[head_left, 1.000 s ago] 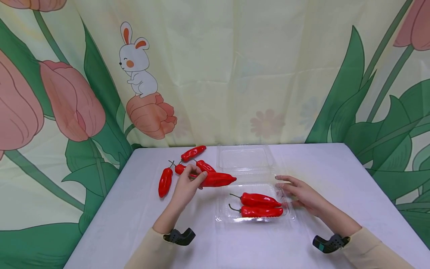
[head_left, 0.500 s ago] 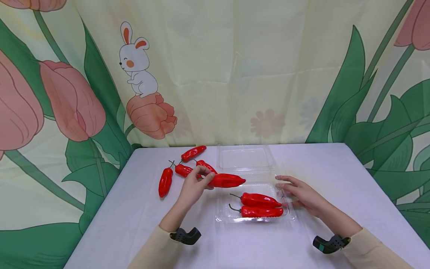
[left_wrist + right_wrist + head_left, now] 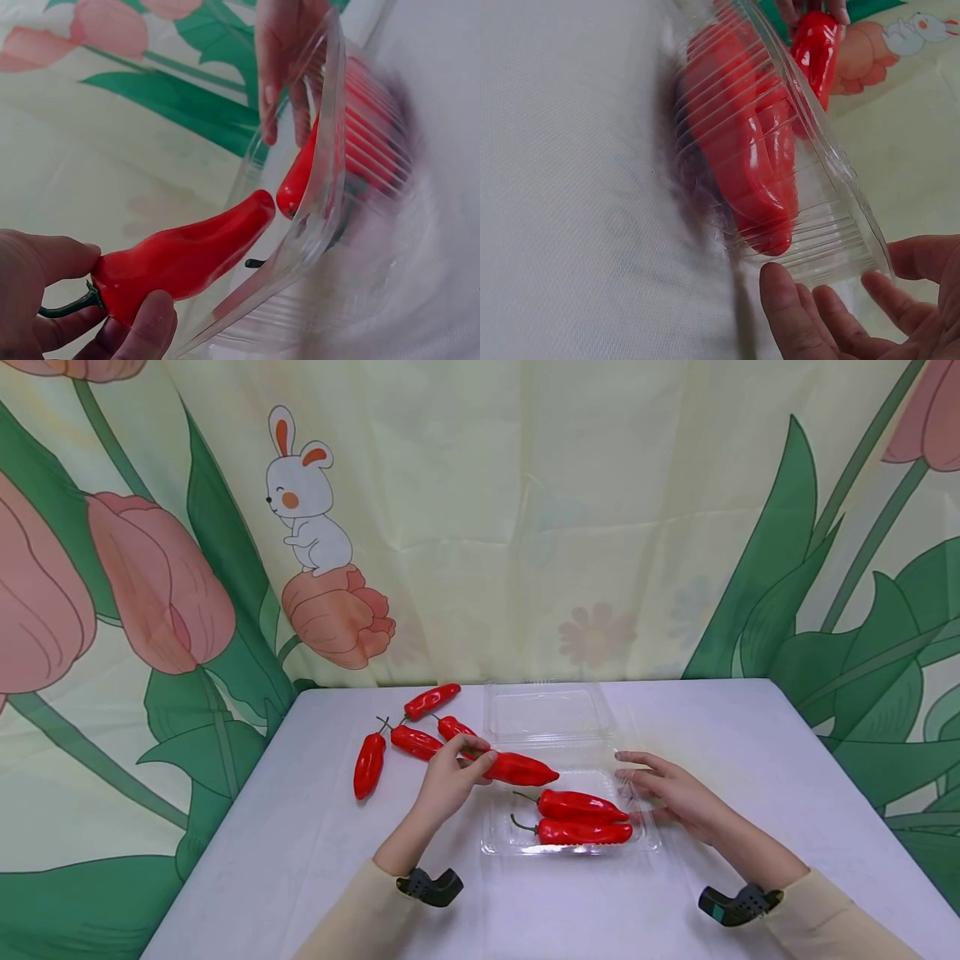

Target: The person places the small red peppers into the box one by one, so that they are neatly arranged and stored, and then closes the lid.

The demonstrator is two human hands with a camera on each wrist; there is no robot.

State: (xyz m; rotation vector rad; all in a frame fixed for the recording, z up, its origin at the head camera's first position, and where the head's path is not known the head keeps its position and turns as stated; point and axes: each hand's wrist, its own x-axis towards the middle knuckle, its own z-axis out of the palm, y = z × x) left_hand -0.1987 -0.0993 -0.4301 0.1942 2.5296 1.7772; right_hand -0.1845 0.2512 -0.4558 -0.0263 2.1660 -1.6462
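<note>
My left hand point(image 3: 448, 778) pinches a red chili pepper point(image 3: 525, 768) near its stem end, between thumb and fingers. In the left wrist view its green stem sticks out behind the fingers, and the tip points over the rim of a clear plastic box point(image 3: 335, 112). Inside the box base lie two red peppers, an upper one point(image 3: 581, 806) and a lower one point(image 3: 585, 833), side by side with stems to the left. My right hand point(image 3: 678, 795) is at the box's right side, fingers spread and loosely bent beside its wall and rim point(image 3: 855, 195).
Several more peppers lie on the white tabletop to the left: one pepper point(image 3: 369, 766) on the outside, another pepper point(image 3: 432, 701) at the back, others close to my left hand. The box's clear lid point(image 3: 551, 714) lies folded back. A printed curtain point(image 3: 600, 527) hangs behind the table.
My left hand has carried the pepper to the right and slightly nearer, so its tip is now over the box, close to the peppers inside. The right hand stays put.
</note>
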